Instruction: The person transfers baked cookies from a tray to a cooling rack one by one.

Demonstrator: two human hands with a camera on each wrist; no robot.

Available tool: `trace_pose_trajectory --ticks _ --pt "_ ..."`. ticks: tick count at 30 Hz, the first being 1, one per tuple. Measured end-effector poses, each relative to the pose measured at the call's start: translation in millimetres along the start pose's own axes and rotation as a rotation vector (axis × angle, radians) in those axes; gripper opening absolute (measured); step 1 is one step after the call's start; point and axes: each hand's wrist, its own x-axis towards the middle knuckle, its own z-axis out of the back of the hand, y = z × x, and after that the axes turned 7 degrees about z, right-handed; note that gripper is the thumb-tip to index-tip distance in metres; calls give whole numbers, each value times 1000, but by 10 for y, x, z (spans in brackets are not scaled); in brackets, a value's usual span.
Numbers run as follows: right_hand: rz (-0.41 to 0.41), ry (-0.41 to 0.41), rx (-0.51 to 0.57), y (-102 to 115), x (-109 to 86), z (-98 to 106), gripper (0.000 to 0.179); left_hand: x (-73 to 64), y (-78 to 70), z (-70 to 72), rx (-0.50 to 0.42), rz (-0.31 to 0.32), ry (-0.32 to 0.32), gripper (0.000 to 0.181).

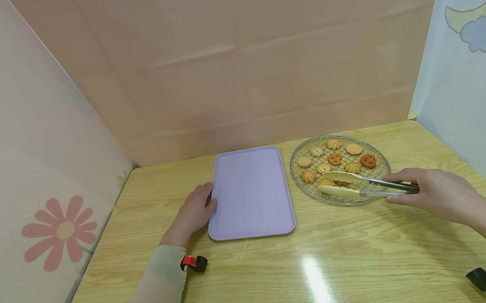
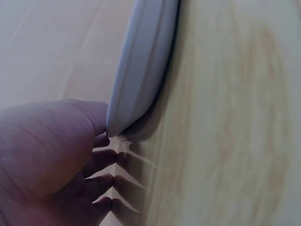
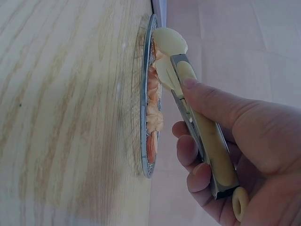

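A lilac rectangular tray (image 1: 252, 195) lies flat on the table. My left hand (image 1: 194, 208) is at its left edge, the thumb touching the rim (image 2: 141, 70) and the other fingertips resting on the tabletop. My right hand (image 1: 438, 192) grips a pair of tongs (image 1: 388, 183) by their metal handles; the thumb lies along one arm and the fingers curl round the other, as the right wrist view shows. The cream tips of the tongs stand apart over the front of a round wire rack (image 1: 385, 156). A golden cookie (image 1: 326, 182) shows between the tips.
Several cookies lie on the rack, among them flower-shaped ones (image 1: 333, 143), plain round ones (image 1: 354, 148) and brown pretzel-shaped ones (image 1: 368, 161). The rack stands right of the tray. A brownish-pink backdrop (image 1: 239, 73) closes off the table's back, with patterned panels (image 1: 64, 229) at both sides.
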Motion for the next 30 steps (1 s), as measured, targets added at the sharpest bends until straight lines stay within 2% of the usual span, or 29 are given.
trace_pose_trajectory --ticks 13,21,25,30 --pt "-15 -9 20 38 -11 4 65 -14 -24 10 -15 13 2 63" --pt "-15 -59 27 35 -34 -13 64 -27 -42 23 -25 6 5 63" --pt "-17 -78 31 44 -25 -19 68 -27 -38 26 -24 6 1 62" --pt "-58 -86 38 52 1 -26 75 -26 -35 19 -18 12 0 63"
